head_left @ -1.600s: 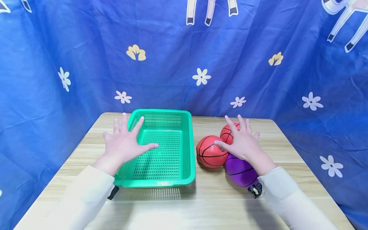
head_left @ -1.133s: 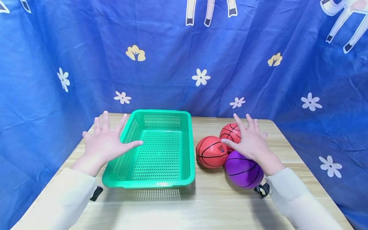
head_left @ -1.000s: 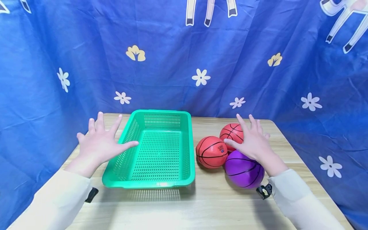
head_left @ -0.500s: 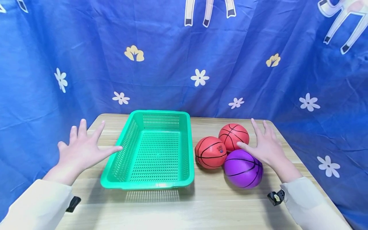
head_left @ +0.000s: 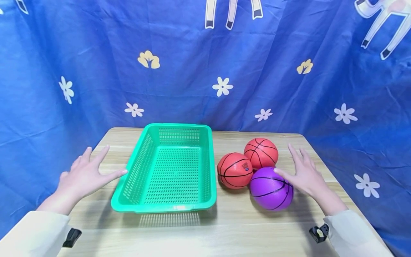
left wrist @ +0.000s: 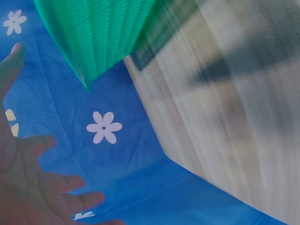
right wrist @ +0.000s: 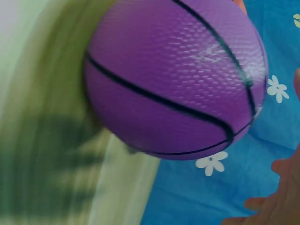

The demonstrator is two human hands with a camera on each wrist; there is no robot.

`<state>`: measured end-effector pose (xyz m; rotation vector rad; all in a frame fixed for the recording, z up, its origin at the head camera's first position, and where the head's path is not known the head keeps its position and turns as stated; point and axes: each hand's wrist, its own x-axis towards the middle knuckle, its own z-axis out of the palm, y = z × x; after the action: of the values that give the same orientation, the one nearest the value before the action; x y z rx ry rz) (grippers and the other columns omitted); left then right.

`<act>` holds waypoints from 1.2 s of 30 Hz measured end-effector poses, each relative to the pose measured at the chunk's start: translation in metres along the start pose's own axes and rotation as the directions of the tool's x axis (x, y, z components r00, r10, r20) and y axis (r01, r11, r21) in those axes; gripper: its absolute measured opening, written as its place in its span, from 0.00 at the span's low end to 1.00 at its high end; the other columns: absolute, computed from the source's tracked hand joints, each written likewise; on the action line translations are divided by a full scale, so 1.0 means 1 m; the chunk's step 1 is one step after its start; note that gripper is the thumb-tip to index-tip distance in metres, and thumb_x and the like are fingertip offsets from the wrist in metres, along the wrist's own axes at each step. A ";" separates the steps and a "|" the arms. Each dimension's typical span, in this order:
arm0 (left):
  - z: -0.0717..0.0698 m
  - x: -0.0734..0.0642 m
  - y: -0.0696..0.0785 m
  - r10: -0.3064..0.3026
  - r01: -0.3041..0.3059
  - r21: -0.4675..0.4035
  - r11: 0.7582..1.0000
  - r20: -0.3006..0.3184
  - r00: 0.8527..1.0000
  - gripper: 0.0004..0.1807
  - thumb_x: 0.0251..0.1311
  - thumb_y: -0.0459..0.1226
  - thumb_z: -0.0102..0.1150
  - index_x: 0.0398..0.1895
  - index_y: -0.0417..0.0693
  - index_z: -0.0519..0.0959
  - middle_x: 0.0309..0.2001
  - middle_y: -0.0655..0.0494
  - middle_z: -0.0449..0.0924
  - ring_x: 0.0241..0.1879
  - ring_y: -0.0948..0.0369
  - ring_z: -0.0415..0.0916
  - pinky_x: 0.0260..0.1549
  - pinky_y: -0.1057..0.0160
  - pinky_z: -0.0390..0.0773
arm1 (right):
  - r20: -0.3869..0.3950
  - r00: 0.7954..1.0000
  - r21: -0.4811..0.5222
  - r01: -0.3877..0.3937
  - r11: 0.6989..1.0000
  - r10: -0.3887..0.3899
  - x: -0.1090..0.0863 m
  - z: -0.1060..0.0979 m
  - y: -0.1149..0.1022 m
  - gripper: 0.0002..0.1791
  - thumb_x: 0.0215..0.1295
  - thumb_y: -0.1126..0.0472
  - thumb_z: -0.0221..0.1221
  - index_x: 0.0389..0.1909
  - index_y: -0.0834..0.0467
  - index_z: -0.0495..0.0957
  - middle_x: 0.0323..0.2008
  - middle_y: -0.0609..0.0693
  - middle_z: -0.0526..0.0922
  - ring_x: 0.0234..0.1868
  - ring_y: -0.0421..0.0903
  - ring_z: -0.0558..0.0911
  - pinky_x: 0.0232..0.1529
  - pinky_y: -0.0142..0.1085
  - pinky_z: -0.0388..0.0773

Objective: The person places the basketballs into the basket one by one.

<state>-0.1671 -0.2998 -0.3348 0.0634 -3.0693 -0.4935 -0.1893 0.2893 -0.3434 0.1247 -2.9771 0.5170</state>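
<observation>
My left hand, fingers spread, hovers at the left side of a green plastic basket, its thumb tip overlapping the rim in the head view. The basket has perforated walls and holds nothing. On the right, my right hand is spread beside a purple basketball, thumb over the ball's upper right edge in the head view. Two red basketballs, a nearer one and a farther one, lie against each other behind the purple one. In the right wrist view the purple ball fills the middle, with the fingers apart from it.
A pale wood-grain table carries the basket and the balls. A blue curtain printed with flowers and animal legs hangs behind and at both sides. Black wrist straps show below the sleeves.
Both hands have moved apart and toward the person: the left from over the basket to its left side, the right from above the balls to the purple one's right. Basket and balls stay put.
</observation>
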 end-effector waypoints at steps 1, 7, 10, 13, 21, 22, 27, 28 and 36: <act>0.001 0.001 -0.001 0.001 -0.001 -0.012 1.000 0.011 1.000 0.59 0.51 0.72 0.49 0.76 0.53 0.37 0.69 0.24 0.29 0.62 0.24 0.37 0.38 0.21 0.52 | 0.006 1.000 0.016 0.000 1.000 0.000 -0.002 0.001 0.002 0.57 0.57 0.28 0.54 0.76 0.46 0.33 0.70 0.72 0.38 0.64 0.80 0.47 0.49 0.79 0.52; 0.005 0.007 -0.009 0.054 -0.049 -0.097 0.994 0.043 0.998 0.58 0.56 0.66 0.52 0.76 0.46 0.36 0.68 0.23 0.36 0.60 0.22 0.43 0.45 0.20 0.52 | 0.001 0.999 0.117 0.039 0.992 -0.040 -0.011 0.011 0.016 0.54 0.59 0.35 0.58 0.76 0.49 0.37 0.68 0.75 0.45 0.61 0.80 0.53 0.48 0.77 0.57; 0.007 0.010 -0.011 0.095 -0.085 -0.162 0.983 0.054 0.994 0.57 0.58 0.63 0.55 0.75 0.40 0.37 0.68 0.23 0.42 0.61 0.24 0.46 0.50 0.24 0.56 | 0.003 0.998 0.151 0.069 0.986 -0.070 -0.015 0.016 0.023 0.53 0.60 0.39 0.60 0.76 0.52 0.38 0.67 0.76 0.48 0.61 0.78 0.56 0.48 0.77 0.59; 0.010 0.009 -0.013 0.113 -0.095 -0.226 0.969 0.071 0.991 0.55 0.59 0.59 0.57 0.74 0.37 0.40 0.67 0.23 0.45 0.60 0.26 0.52 0.50 0.28 0.61 | 0.011 0.995 0.190 0.099 0.977 -0.103 -0.018 0.021 0.029 0.53 0.60 0.42 0.61 0.76 0.55 0.41 0.66 0.75 0.50 0.61 0.76 0.58 0.47 0.76 0.61; 0.019 0.005 -0.016 0.112 -0.032 -0.388 0.921 0.185 0.976 0.51 0.62 0.55 0.57 0.73 0.33 0.44 0.67 0.26 0.51 0.61 0.31 0.57 0.52 0.34 0.68 | 0.052 0.981 0.356 0.157 0.921 -0.187 -0.021 0.029 0.038 0.49 0.59 0.52 0.65 0.74 0.58 0.47 0.63 0.74 0.56 0.54 0.74 0.69 0.45 0.65 0.74; 0.020 0.005 -0.016 0.116 -0.022 -0.417 0.908 0.200 0.973 0.50 0.63 0.53 0.57 0.73 0.32 0.44 0.67 0.26 0.51 0.61 0.31 0.57 0.52 0.35 0.69 | 0.064 0.978 0.382 0.158 0.910 -0.197 -0.021 0.030 0.039 0.49 0.58 0.53 0.66 0.74 0.58 0.48 0.63 0.75 0.56 0.54 0.75 0.70 0.45 0.64 0.75; 0.025 0.004 -0.019 0.146 0.016 -0.573 0.820 0.236 0.961 0.46 0.65 0.47 0.58 0.73 0.30 0.44 0.67 0.26 0.52 0.60 0.37 0.64 0.48 0.49 0.78 | 0.100 0.965 0.458 0.173 0.872 -0.244 -0.020 0.033 0.043 0.51 0.54 0.58 0.68 0.74 0.57 0.48 0.63 0.73 0.57 0.53 0.74 0.71 0.43 0.59 0.78; 0.026 0.004 -0.019 0.157 0.026 -0.613 0.790 0.243 0.957 0.45 0.65 0.45 0.58 0.72 0.30 0.44 0.67 0.25 0.51 0.59 0.41 0.67 0.48 0.52 0.80 | 0.104 0.961 0.471 0.179 0.863 -0.256 -0.019 0.033 0.043 0.52 0.53 0.59 0.69 0.74 0.57 0.48 0.63 0.73 0.57 0.54 0.74 0.71 0.44 0.59 0.78; 0.032 0.008 -0.023 0.221 0.117 -0.803 0.584 0.296 0.929 0.43 0.65 0.37 0.58 0.72 0.29 0.43 0.69 0.27 0.47 0.49 0.72 0.72 0.50 0.61 0.78 | 0.126 0.942 0.498 0.213 0.841 -0.313 -0.015 0.033 0.044 0.53 0.49 0.59 0.72 0.73 0.60 0.51 0.62 0.70 0.62 0.52 0.71 0.73 0.42 0.50 0.79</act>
<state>-0.1752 -0.3117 -0.3717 -0.1689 -2.7626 -2.0646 -0.1826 0.3205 -0.3911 0.6608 -2.8695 1.2582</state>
